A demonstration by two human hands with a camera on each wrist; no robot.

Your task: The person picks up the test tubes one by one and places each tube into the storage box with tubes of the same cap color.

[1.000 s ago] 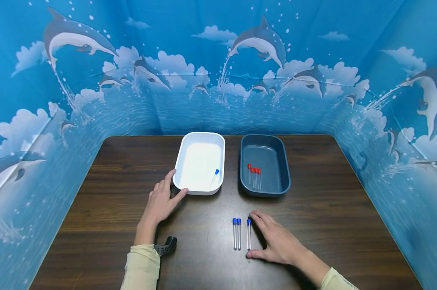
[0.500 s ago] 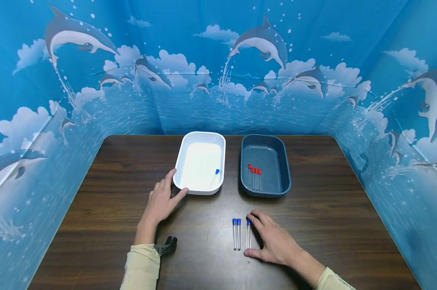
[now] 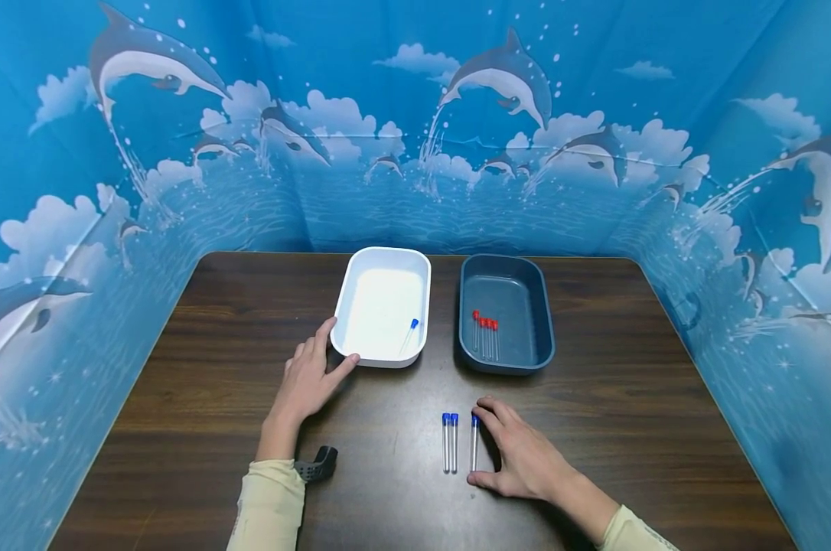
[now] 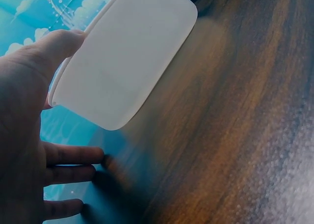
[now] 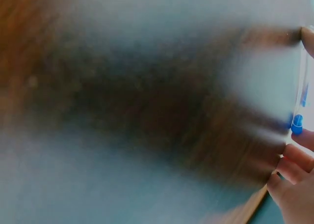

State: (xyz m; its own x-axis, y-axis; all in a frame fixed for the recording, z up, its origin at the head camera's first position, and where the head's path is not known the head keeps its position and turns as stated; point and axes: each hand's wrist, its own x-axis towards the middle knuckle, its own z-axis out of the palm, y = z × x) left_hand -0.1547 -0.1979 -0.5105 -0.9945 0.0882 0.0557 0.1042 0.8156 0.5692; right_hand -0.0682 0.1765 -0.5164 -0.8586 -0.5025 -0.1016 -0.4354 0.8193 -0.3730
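Running off the bottom edge of the head view, the left sleeve [image 3: 267,505] is leaving only part of the arm showing. The left hand [image 3: 308,386] is spreading its fingers at the near left corner of the white tray [image 3: 370,302], thumb and forefinger touching the rim rather than gripping it. In the left wrist view the tray's outer wall is concealing its inside. From the head, one blue-capped tube [image 3: 409,337] is showing within the tray, its clear body fading against the white. Farther right, two tubes [image 3: 454,448] with blue caps are lying side by side on the table [image 3: 202,383]. Just right of these, the third tube [image 3: 474,445] is lying between the right hand's [image 3: 526,459] forefinger and thumb; the hand is pinching it by its ends, forefinger at the cap, thumb at the bottom. The tube is appearing slim and clear, its blue cap pointing away from the person. Blur is filling most of the right wrist view, and its edge is cutting off the hand. Beyond, red-capped tubes [image 3: 483,337] are lying in the dark tray [image 3: 519,333], their bodies blending into its floor.
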